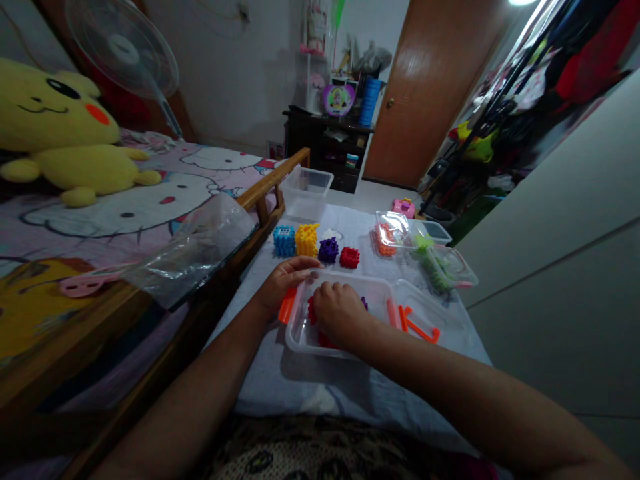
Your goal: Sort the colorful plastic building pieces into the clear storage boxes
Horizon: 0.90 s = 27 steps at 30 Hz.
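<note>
A clear plastic box (300,339) with orange side clips stands on the cloth-covered table in front of me. My left hand (286,283) grips its far left corner, fingers over the rim and close to the orange clip (287,305). Inside the box is my right hand (339,308), its fingers curled down among red pieces (327,341) and a bit of purple (365,303). The back of that hand hides whatever its fingertips hold. Beyond the box stand stacks of interlocking pieces: blue (285,241), yellow (307,240), purple (329,250) and red (349,257).
To the right lie a clear lid (450,327) and loose orange clips (419,325). Clear containers with orange pieces (385,241) and green pieces (436,273) sit farther back. Another clear tub (307,190) is at the far end. A wooden bed rail (273,180) borders the left side.
</note>
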{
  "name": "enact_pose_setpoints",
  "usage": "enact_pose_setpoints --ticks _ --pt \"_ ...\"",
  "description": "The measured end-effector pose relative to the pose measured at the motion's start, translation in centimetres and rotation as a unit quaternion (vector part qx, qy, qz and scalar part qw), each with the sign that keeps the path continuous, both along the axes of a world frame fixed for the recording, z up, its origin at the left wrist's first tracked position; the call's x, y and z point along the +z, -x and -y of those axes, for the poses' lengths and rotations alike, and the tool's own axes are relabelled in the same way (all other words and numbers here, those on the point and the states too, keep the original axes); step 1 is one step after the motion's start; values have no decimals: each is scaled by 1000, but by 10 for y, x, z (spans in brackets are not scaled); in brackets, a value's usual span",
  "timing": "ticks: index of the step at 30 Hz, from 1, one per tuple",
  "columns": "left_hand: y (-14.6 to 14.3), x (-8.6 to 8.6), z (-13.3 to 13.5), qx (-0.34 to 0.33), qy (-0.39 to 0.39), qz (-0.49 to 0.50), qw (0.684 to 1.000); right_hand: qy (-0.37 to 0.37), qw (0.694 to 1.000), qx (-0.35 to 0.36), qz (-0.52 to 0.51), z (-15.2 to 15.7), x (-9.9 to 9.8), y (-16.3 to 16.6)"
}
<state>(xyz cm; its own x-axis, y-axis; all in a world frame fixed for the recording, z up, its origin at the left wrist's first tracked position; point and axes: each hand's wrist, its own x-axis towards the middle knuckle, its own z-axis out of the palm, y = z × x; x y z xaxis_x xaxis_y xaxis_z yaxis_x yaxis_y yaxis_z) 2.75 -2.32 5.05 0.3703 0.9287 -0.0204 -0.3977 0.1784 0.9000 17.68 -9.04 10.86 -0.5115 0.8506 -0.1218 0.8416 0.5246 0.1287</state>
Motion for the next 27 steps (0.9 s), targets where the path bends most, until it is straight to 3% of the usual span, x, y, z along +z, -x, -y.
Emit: enact_pose_setpoints --ticks 19,27 --pt "0 1 0 -3 7 4 1000 16 999 -31 11 2 10 -5" --pt "1 0 -1 -17 12 11 1000 51 999 -4 15 0 20 -11"
